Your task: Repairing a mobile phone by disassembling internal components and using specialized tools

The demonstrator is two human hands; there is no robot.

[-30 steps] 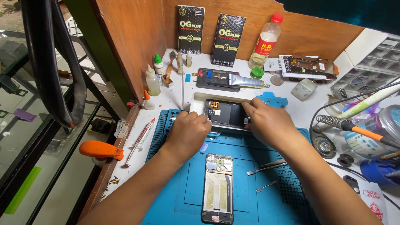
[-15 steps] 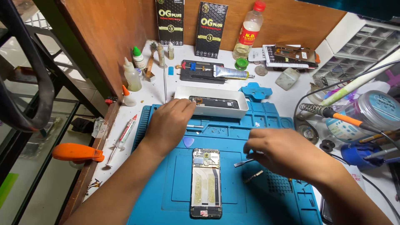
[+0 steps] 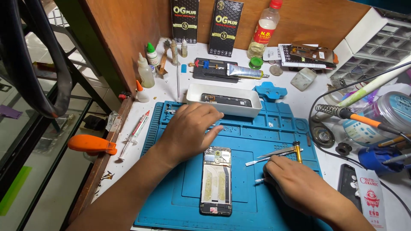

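Lying face-down and opened on the blue mat [image 3: 252,179], the phone [image 3: 216,180] sits lengthwise between the two hands, its board end far and its innards exposed, likely so both hands can get at it. Just right of it, the right hand [image 3: 299,188] rests on the mat with fingers curled together over a small tool I cannot make out; tweezers [image 3: 278,152] and a screwdriver [image 3: 297,150] lie just beyond. Just far-left of the phone, the left hand [image 3: 190,130] lies flat, fingers apart, holding nothing. Farther off, a white tray [image 3: 222,107] keeps a removed part together on the desk [image 3: 171,87].
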